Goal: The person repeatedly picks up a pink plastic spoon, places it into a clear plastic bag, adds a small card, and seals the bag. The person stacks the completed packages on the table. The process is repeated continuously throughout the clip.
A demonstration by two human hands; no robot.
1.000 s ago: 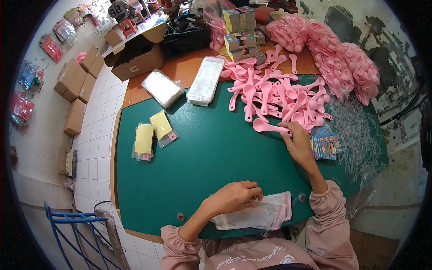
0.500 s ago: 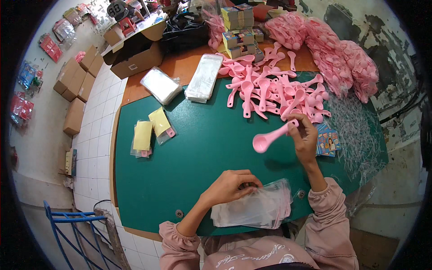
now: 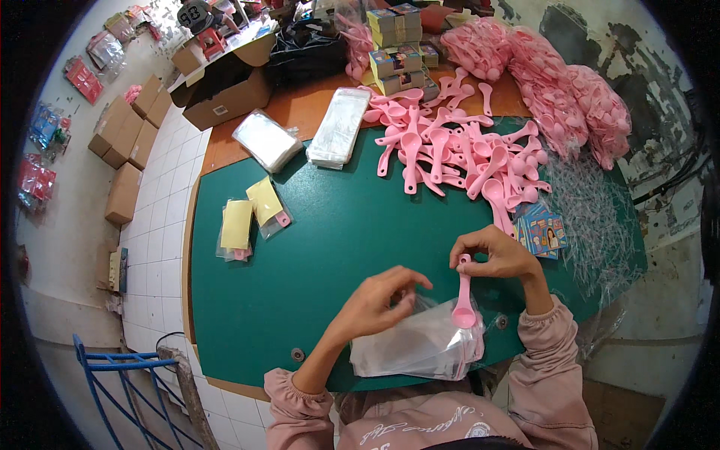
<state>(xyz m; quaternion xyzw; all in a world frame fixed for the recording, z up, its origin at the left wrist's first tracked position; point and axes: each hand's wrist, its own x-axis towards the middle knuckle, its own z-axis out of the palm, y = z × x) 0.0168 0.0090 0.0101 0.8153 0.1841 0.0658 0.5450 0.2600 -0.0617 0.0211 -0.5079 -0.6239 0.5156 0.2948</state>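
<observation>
My right hand (image 3: 499, 259) pinches the handle end of a pink measuring spoon (image 3: 463, 304), whose bowl hangs down over the right part of a stack of clear plastic bags (image 3: 412, 346). My left hand (image 3: 381, 301) is over the upper left of this stack, thumb and forefinger apart, with nothing seen between them. An edge of clear film stands up beside its fingertips. Beyond my right hand, a loose heap of pink spoons (image 3: 465, 150) covers the far right of the green table mat (image 3: 322, 247). Several small printed cards (image 3: 541, 232) lie by the heap's near edge.
Filled packets with yellow cards (image 3: 237, 225) lie at the left. Two clear bag stacks (image 3: 339, 127) and an open carton (image 3: 229, 94) stand farther back. Bundled cards (image 3: 397, 64) and bagged spoons (image 3: 551, 86) line the back; clear plastic strands (image 3: 592, 232) spread along the right.
My right hand has brought a spoon nearer and turned it bowl-down over the bags. My left hand has risen slightly and its fingers have spread. Another spoon lies at the heap's near edge.
</observation>
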